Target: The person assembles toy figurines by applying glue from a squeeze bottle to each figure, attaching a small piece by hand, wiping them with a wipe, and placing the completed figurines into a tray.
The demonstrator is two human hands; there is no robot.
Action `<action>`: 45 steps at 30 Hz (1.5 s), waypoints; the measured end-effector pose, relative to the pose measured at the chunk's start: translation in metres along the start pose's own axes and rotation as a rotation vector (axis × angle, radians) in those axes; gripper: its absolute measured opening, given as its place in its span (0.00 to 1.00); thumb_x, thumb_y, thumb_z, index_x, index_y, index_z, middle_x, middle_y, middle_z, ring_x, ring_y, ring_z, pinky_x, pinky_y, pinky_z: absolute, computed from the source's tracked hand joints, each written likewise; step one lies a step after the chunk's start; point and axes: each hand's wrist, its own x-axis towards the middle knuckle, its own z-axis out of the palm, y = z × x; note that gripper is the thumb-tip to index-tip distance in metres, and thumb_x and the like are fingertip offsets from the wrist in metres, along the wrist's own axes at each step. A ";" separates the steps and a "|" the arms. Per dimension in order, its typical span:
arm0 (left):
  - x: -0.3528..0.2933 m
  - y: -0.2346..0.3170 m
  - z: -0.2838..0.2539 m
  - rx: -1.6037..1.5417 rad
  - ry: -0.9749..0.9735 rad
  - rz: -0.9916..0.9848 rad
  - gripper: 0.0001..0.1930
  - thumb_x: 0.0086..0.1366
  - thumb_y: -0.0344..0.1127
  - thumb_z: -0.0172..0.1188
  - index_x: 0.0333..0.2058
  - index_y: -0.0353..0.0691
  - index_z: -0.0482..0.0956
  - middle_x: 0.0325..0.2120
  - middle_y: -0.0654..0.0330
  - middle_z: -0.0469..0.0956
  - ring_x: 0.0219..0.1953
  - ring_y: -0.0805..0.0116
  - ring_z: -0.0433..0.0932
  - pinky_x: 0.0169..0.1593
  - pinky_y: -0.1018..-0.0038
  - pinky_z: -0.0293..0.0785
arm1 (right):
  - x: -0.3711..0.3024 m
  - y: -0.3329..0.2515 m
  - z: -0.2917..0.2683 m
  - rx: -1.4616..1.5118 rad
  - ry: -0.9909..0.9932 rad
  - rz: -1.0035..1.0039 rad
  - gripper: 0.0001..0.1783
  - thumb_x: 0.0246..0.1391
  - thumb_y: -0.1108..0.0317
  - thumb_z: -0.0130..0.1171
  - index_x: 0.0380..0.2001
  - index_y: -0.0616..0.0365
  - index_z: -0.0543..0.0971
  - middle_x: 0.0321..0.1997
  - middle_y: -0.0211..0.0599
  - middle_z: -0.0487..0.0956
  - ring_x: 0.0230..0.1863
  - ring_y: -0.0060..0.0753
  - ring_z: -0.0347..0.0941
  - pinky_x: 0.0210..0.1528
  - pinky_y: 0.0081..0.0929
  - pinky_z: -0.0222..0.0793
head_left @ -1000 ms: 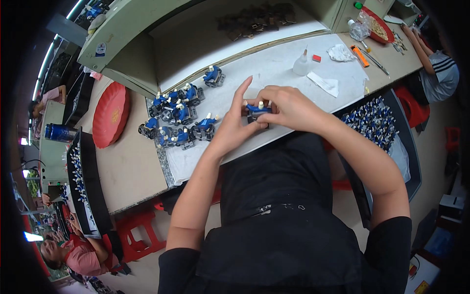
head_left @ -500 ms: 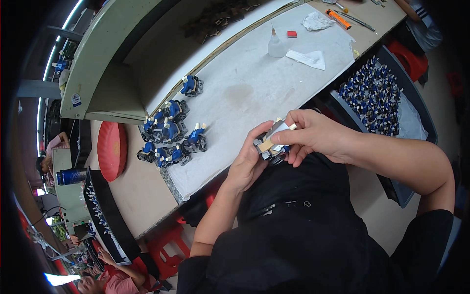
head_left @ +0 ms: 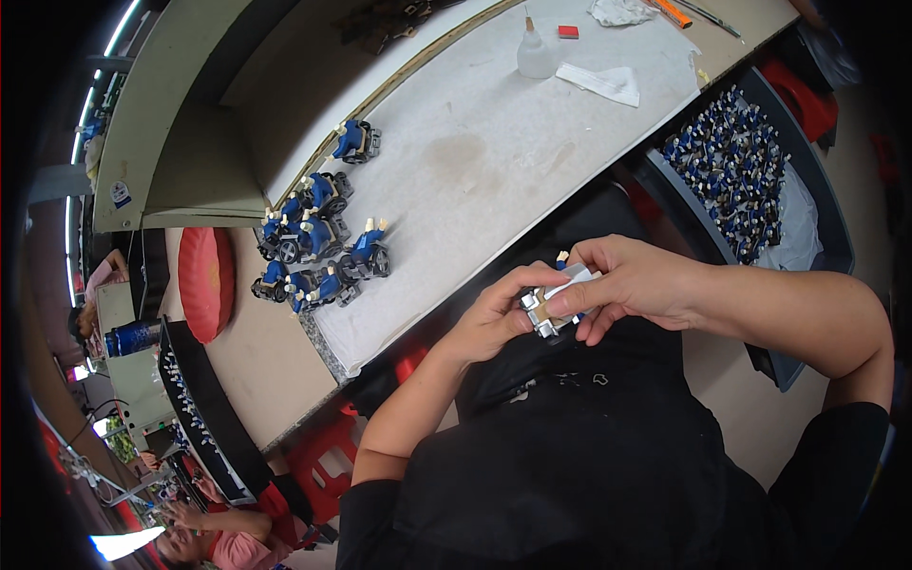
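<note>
Over my lap, both hands hold a small wheeled toy vehicle [head_left: 544, 326] with grey, tan and dark parts. My left hand [head_left: 494, 318] grips it by one side, fingers bent around its edge. My right hand [head_left: 632, 285] presses its thumb on the top while the other fingers curl beneath. A bit of blue and a cream tip show beside the right fingers; the fingers hide most of the toy. To the left on the white-covered bench stand several similar wheeled toys with blue figures [head_left: 316, 236]. One more such toy [head_left: 353, 142] sits apart behind them.
At my right, a dark crate [head_left: 841, 237] holds many small blue figures. A clear needle-tipped bottle [head_left: 535, 59], a small red block [head_left: 568, 32] and folded white tissue [head_left: 603, 84] lie on the bench [head_left: 475, 209]. Left are a red basin [head_left: 206, 285] and a co-worker [head_left: 242, 541].
My hands and the toy have shifted slightly right and down in the picture, the toy turning a little. My view has moved too. The toys on the bench stay in the same arrangement.
</note>
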 end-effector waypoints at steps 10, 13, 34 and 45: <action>-0.009 -0.031 0.017 -0.218 -0.039 -0.151 0.32 0.59 0.50 0.51 0.56 0.39 0.53 0.48 0.57 0.63 0.51 0.67 0.63 0.50 0.72 0.61 | 0.009 0.027 -0.018 -0.020 0.013 0.188 0.16 0.40 0.65 0.66 0.26 0.60 0.71 0.25 0.34 0.74 0.21 0.21 0.70 0.23 0.16 0.69; -0.008 -0.030 0.019 0.125 -0.088 0.007 0.32 0.57 0.45 0.56 0.56 0.40 0.55 0.44 0.57 0.64 0.47 0.65 0.65 0.48 0.72 0.62 | 0.007 0.032 -0.018 -0.201 0.040 0.127 0.15 0.38 0.68 0.67 0.24 0.60 0.70 0.25 0.33 0.74 0.24 0.20 0.71 0.25 0.16 0.69; -0.010 -0.039 0.021 0.296 -0.215 0.024 0.34 0.48 0.29 0.62 0.55 0.43 0.59 0.39 0.57 0.66 0.40 0.63 0.66 0.46 0.71 0.62 | 0.006 0.060 -0.018 -0.192 0.050 0.014 0.13 0.39 0.77 0.64 0.23 0.60 0.68 0.24 0.30 0.72 0.26 0.18 0.72 0.28 0.15 0.69; 0.020 -0.018 0.013 -0.392 0.084 -0.012 0.37 0.57 0.55 0.53 0.57 0.35 0.54 0.50 0.55 0.64 0.50 0.69 0.65 0.51 0.74 0.62 | 0.005 0.013 -0.034 -0.021 0.146 -0.232 0.10 0.49 0.66 0.56 0.29 0.61 0.69 0.25 0.31 0.69 0.22 0.17 0.67 0.23 0.15 0.66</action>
